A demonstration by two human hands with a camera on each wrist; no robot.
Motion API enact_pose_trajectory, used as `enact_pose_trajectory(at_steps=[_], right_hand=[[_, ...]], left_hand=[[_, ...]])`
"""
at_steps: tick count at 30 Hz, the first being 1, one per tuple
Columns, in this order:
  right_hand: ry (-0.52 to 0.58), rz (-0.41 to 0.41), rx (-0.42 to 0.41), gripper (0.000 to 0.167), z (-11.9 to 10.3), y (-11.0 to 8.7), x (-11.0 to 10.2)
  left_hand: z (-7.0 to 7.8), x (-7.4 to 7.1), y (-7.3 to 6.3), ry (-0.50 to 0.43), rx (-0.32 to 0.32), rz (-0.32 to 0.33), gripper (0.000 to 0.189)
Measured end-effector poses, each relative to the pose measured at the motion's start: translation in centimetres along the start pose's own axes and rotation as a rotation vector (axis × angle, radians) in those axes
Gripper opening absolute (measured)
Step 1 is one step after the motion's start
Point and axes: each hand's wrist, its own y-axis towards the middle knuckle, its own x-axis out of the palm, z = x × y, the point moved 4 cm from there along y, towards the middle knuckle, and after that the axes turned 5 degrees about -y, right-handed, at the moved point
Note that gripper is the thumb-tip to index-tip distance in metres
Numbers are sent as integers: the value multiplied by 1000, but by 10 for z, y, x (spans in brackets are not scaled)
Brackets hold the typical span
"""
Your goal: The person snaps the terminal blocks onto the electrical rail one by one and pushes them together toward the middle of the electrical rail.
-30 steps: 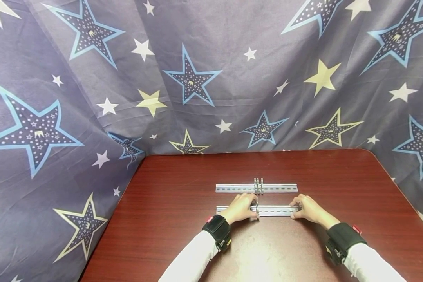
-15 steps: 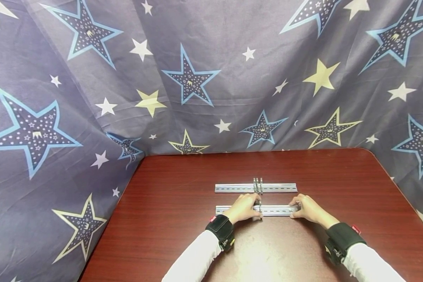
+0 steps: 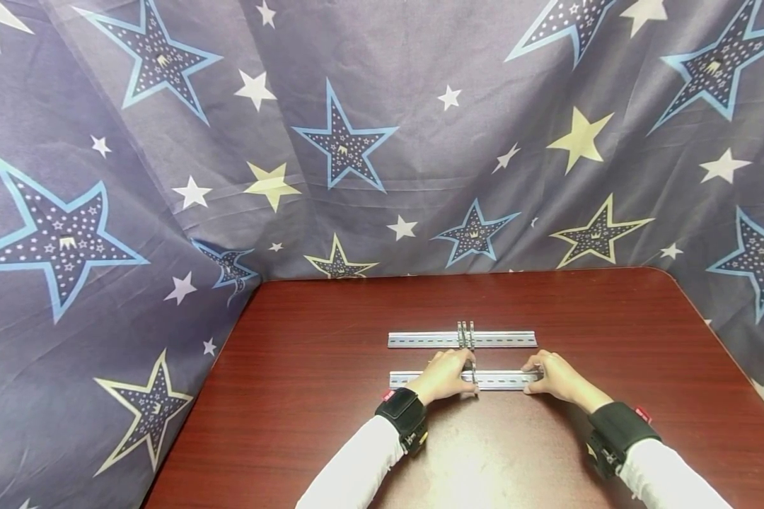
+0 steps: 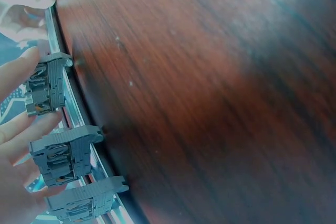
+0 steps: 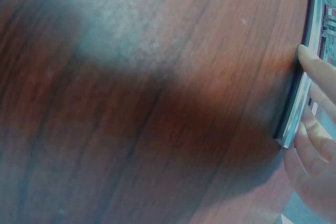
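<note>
My left hand pinches a thin grey terminal block that sits across the nearer DIN rail. In the left wrist view, two more grey terminal blocks, the middle one and the lowest one, stand on this rail beside the fingers; in the head view the hand hides them. My right hand grips the rail's right end, with thumb on the near edge and fingers on the far side. The right wrist view shows the rail end between thumb and fingers.
Behind the nearer rail lies a second DIN rail, parallel to it, with several upright terminal blocks near its middle. Both rails lie on a reddish-brown wooden table. A star-patterned cloth hangs behind and left of it.
My left hand has slid a short way right along the nearer rail with the pinched terminal block. The right hand keeps its grip on the rail end.
</note>
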Motion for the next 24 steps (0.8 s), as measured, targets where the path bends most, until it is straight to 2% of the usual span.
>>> enact_pose_trajectory(at_steps=[9,16,24], right_hand=[[6,-3,9,28,0,-1,0],[14,-1,9,28,1,-1,0],[14,2,5,27,1,-1,-1]], left_hand=[[-3,3,-4,42,-35,-29,63],[-5,-2,-8,45,9,14,54],[-6,-8,-11,16,33,23,52]])
